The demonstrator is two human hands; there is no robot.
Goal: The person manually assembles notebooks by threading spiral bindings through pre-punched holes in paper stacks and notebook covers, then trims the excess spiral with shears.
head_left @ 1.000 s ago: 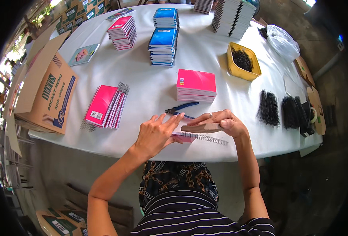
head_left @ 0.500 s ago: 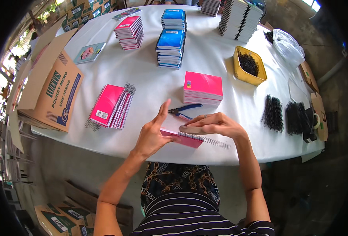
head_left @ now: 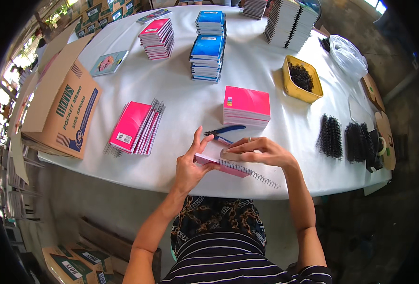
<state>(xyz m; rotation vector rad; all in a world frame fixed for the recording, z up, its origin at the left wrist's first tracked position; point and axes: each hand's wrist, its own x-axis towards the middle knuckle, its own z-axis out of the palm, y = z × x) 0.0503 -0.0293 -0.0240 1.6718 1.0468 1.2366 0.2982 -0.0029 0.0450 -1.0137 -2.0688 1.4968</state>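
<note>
A small pink notebook (head_left: 235,169) is tipped up on its edge near the table's front, its spine facing up. My left hand (head_left: 190,165) grips its left end, with the thumb on the near side. A silvery wire spiral (head_left: 265,180) runs through the spine holes, and its loose tail sticks out to the right. My right hand (head_left: 261,152) lies over the spiral with fingers stretched out, the fingertips at the coil. Something grey-brown covers one fingertip. Just beyond the hands are blue-handled pliers (head_left: 227,129) and a stack of pink-covered pads (head_left: 246,106).
Spiral-bound pink notebooks (head_left: 131,128) lie to the left, beside an open carton (head_left: 72,109). Farther back are blue notebook stacks (head_left: 206,49) and a pink stack (head_left: 156,40). A yellow tub (head_left: 304,92) holds black coils; bundles of black spirals (head_left: 330,137) stand at right.
Both hands and the notebook have shifted slightly right. The left fingers have bent more, and the right fingers have moved along the coil. The spiral's tail now slants farther down.
</note>
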